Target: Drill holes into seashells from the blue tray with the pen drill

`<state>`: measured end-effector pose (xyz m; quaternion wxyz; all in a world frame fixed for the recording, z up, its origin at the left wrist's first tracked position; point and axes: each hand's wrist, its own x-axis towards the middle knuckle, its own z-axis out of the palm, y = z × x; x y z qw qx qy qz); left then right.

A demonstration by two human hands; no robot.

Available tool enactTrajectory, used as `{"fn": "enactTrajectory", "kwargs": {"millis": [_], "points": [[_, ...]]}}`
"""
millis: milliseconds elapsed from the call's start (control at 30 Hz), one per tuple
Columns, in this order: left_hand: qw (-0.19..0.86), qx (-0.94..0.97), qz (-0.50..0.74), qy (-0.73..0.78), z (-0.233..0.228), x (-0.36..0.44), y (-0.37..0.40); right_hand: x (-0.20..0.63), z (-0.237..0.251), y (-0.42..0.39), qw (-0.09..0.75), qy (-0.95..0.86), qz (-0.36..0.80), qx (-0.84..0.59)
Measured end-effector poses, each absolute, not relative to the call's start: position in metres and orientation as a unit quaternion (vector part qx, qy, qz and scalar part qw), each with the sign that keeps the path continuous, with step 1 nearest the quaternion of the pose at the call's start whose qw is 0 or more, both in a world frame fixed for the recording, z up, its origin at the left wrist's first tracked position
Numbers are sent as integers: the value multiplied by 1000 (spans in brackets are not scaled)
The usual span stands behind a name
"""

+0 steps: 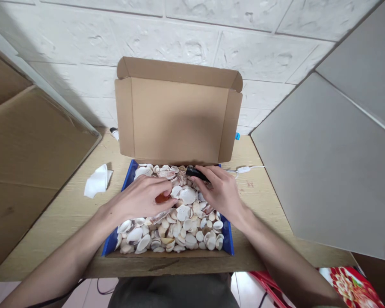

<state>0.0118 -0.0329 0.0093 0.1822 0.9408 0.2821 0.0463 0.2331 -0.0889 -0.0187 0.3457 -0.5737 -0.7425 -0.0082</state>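
Both hands work among the shells in the open cardboard box.

A crumpled tissue (98,181) lies at left; the left hand (141,199) pinches a small orange piece (163,198) over the shells (179,226), the right hand (220,190) curls round a black tool (195,173) at the far edge of the box (176,115). Better, I judge, to hold the piece steady and lift it clear of loose shells.

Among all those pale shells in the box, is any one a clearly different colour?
Yes: the orange shell under the left hand's fingertips, near the box's middle. Those around it are white or cream.
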Motion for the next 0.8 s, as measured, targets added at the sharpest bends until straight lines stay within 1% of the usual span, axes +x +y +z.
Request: {"fn": "enactTrajectory", "kwargs": {"millis": [100,200,400,667,800], "points": [[165,943,24,289,12,13,-33,233,-18,-89,350,-745,-14,-568],[172,940,30,292,11,14,-32,233,-18,-88,351,-746,-13,-565],[223,926,98,287,3,12,-26,232,-17,-89,354,-746,-2,-564],[272,861,175,392,7,12,-24,233,-20,-90,366,-742,3,-561],[322,810,198,448,11,13,-22,233,-18,-90,377,-741,-4,-555]]}}
